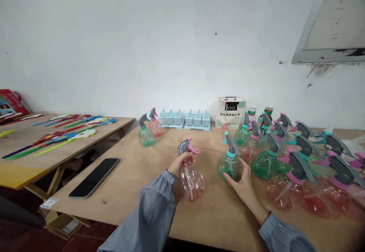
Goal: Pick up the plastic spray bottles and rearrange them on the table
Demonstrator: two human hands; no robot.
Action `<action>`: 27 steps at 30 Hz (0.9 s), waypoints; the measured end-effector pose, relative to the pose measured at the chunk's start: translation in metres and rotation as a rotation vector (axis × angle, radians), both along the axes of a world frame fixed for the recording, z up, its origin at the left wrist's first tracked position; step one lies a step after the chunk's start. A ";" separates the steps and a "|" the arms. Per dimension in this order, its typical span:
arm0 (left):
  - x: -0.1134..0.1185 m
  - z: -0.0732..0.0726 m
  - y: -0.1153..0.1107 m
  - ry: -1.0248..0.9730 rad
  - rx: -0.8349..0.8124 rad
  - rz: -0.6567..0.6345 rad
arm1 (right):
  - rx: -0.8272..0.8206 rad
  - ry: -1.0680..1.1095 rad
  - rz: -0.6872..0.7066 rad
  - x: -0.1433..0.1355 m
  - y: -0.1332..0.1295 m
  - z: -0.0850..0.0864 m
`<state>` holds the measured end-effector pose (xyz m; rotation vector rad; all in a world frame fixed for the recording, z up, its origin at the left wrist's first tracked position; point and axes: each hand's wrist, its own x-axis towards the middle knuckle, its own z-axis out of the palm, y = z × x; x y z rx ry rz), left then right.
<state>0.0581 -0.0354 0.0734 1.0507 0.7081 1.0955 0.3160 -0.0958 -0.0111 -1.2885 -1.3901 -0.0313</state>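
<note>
My left hand [185, 160] is closed round the neck of a clear pink spray bottle [193, 185] with a grey and pink trigger head. The bottle leans a little, and whether its base touches the table cannot be seen for sure. To the right, a green spray bottle [227, 166] with a grey and turquoise head sits between the thumb and fingers of my right hand [242, 176]. The thumb lies across its lower front, with the fingers partly hidden at its right side. A green bottle [265, 165] stands just beyond that hand.
Several more pink and green spray bottles [285, 191] crowd the table's right side. Another green bottle [146, 136] and pink bottle [156, 126] stand back left, near light-blue ice-pop moulds [197, 121] and a paper bag [230, 113]. A phone [94, 178] lies left; a second table [25, 164] holds colourful sticks.
</note>
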 end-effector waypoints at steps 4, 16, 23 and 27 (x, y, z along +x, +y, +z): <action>0.005 0.009 -0.007 -0.002 0.049 -0.008 | 0.003 -0.003 -0.005 -0.001 -0.001 0.001; 0.005 0.015 -0.007 0.070 0.175 0.178 | -0.017 0.094 0.038 0.003 0.005 -0.008; -0.064 0.026 0.006 0.332 0.374 0.640 | -0.030 0.090 0.047 0.004 0.005 -0.010; -0.144 0.030 0.024 0.538 0.457 0.943 | -0.044 0.128 0.088 0.003 0.006 -0.013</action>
